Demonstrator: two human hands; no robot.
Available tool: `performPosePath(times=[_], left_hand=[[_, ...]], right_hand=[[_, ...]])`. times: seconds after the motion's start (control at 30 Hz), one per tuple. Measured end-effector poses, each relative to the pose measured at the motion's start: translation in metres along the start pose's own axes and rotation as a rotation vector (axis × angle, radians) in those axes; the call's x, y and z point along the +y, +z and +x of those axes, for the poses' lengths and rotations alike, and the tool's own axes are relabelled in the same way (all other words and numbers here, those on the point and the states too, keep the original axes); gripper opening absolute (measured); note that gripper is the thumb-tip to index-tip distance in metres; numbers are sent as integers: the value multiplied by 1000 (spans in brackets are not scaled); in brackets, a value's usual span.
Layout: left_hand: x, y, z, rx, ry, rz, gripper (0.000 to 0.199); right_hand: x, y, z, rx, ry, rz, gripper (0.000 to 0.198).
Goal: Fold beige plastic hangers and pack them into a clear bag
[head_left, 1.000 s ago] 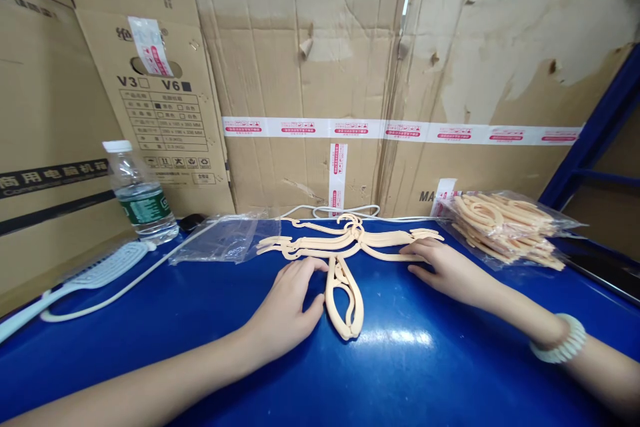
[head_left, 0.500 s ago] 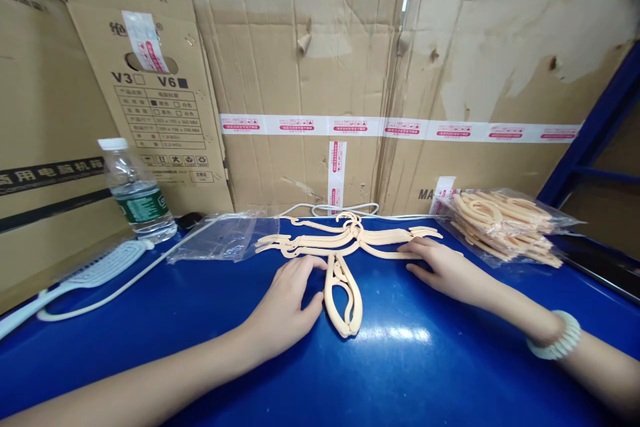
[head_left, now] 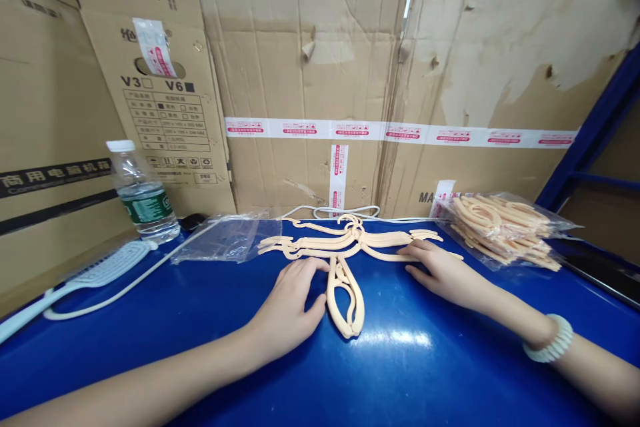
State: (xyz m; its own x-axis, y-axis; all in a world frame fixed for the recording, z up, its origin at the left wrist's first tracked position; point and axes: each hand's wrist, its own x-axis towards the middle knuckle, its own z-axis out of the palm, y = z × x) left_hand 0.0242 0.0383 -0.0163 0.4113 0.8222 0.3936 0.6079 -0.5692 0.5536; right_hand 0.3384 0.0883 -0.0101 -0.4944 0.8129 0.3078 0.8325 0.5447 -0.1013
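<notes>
A folded cream-coloured plastic hanger [head_left: 359, 310] lies on the blue tabletop in front of me. At its left edge is my left hand [head_left: 295, 290], fingers curved and thumb apart, the fingertips at or touching the hanger. Just behind lies a stack of unfolded cream hangers [head_left: 325, 241], arms spread left and right with hooks in the middle. My right hand [head_left: 433, 270] rests at the right arm of the nearest one, with thumb and fingers apart and nothing gripped. Whether its fingertips press on that arm, I cannot tell.
Bagged hangers [head_left: 500, 227] are piled at the back right. A flat clear plastic bag [head_left: 220, 240], a water bottle [head_left: 147, 203] and a pale blue hairbrush [head_left: 100, 270] lie or stand on the left. A white cable [head_left: 125, 287] runs along there. Cardboard [head_left: 300, 80] walls the back.
The whole view has shifted slightly. Both hands and the hangers keep nearly the same places on the table.
</notes>
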Motion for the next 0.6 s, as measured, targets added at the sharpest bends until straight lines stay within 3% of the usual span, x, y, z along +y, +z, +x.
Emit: performPosePath(times=[0.6], left_hand=[[0,-3,1,10,-69,-92,30]], right_hand=[[10,4,2,-6,-4,55,29]])
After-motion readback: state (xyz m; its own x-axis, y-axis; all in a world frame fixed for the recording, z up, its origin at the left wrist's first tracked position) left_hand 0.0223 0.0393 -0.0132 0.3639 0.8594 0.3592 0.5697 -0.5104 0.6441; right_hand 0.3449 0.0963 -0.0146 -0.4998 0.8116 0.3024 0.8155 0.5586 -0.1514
